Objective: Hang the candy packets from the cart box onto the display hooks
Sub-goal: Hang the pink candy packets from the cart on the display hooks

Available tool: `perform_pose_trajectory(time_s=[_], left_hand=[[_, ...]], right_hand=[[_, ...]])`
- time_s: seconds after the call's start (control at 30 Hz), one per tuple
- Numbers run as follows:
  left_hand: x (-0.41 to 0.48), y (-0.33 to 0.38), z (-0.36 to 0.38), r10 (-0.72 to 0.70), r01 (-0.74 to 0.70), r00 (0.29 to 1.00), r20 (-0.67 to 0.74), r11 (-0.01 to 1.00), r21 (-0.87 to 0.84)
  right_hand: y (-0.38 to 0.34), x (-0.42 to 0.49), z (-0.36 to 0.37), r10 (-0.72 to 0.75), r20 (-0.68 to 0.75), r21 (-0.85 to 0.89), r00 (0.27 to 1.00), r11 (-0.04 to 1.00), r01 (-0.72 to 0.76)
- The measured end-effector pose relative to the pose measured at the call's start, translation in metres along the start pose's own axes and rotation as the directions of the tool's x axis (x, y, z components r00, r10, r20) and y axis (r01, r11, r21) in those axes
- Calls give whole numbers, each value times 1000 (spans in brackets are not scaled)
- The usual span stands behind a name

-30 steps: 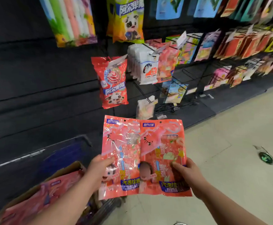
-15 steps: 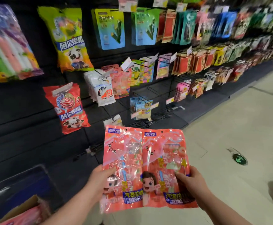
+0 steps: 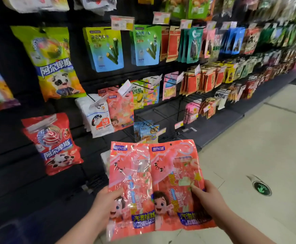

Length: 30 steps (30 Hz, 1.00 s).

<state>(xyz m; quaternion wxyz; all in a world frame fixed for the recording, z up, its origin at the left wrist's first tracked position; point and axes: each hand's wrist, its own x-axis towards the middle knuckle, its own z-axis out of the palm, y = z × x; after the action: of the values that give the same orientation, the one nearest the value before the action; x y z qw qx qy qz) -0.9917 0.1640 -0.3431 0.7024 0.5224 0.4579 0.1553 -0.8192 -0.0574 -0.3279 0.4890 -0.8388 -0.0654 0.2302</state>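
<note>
I hold two pink candy packets side by side in front of me, upright and facing me. My left hand [image 3: 103,204] grips the left packet [image 3: 131,175] by its lower left edge. My right hand [image 3: 208,201] grips the right packet [image 3: 174,173] at its lower right. Each packet has a small hang hole near its top. Matching pink packets [image 3: 121,110] hang on a display hook [image 3: 124,93] on the dark wall, above and slightly left of the held ones. The cart box is out of view.
A dark wall of hooks runs from the left to the far right, full of snack bags. A red bag [image 3: 53,143] and a yellow bag [image 3: 53,62] hang left, white bags [image 3: 97,117] beside the pink ones. Bare wire hooks [image 3: 161,118] jut out. Tiled floor [image 3: 249,155] lies right.
The view has swung up and to the right. The cart box has dropped out of view at the lower left. More of the hook wall shows, and both hands still hold the two packets.
</note>
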Motion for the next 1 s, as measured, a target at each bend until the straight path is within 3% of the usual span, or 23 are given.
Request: perform_pose_trajectory(time_s=[0.27,0.43,0.7,1.0], left_hand=[[78,60,46,40,-40,997,65,999,-6],[114,88,46,76,-75,996,45,997,-7],[142,102,32,30,-37,991,-129,998,-54],[158,106,37,13,-78,930,-367,984,-163]], right_hand=[[-52,96,-6,-53,-39,-27,998,998,52],[-82,144,10,-80,25,11,996,997,80],[-117,209,40,-97,199,-78,975,990,114],[-173,283,70,-210,472,28,856,974,223]])
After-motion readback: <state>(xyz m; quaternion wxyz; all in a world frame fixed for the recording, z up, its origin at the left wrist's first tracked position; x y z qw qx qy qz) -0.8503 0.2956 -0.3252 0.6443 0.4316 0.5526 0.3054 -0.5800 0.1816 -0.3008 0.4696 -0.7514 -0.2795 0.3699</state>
